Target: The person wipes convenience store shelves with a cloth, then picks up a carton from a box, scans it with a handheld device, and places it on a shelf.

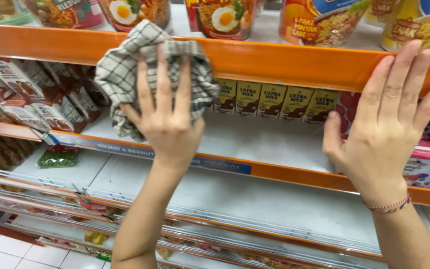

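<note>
- Checked grey-and-white cloth, bunched, lies against the orange shelf edge towards its left end.
- Left hand, fingers spread, presses the cloth there.
- Right hand, open and empty, rests flat on that edge's right end.

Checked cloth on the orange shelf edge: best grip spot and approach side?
Likely the loose bunched folds of the checked cloth, hanging free at its left. Come from the left and front: the left hand presses its middle flat against the orange shelf edge.
</note>
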